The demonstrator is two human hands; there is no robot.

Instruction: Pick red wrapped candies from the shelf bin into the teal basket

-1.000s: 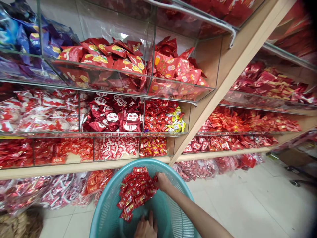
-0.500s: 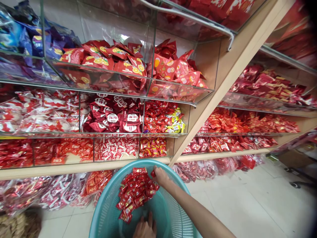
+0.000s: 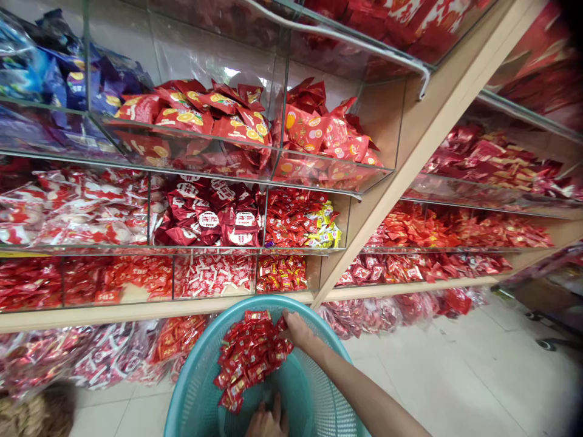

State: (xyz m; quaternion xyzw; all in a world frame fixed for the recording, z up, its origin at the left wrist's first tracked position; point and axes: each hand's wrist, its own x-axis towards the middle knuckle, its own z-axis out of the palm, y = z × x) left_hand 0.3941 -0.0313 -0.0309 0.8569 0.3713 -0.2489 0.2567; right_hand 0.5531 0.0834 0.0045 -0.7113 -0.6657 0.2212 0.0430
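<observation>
A teal plastic basket (image 3: pixel 182 376) with mesh sides stands below the shelves. Inside it, a heap of small red-wrapped candies (image 3: pixel 250 355) lies toward the back and left, over part of the smooth teal bottom. My right hand (image 3: pixel 298 332) reaches in from the right, its fingers closed on a red-wrapped candy at the heap's right edge; the fingertips are partly hidden. Low in the basket, nearer to me, my left hand (image 3: pixel 268 420) has its fingers stretched out and apart, just below the candies. The frame's lower edge cuts off its wrist.
Wooden shelves (image 3: pixel 382 194) with clear dividers hold red, maroon, white and blue wrapped sweets in many compartments. Clear bags of sweets (image 3: pixel 109 355) stand on the floor underneath. At the lower left is a brown blurred container (image 3: pixel 36 413). Pale tiles (image 3: pixel 437 376) cover the floor.
My right hand has shifted slightly, its fingers now further in at the heap's edge. The left hand has sunk a little toward the frame's lower edge. The candies look nearly the same.
</observation>
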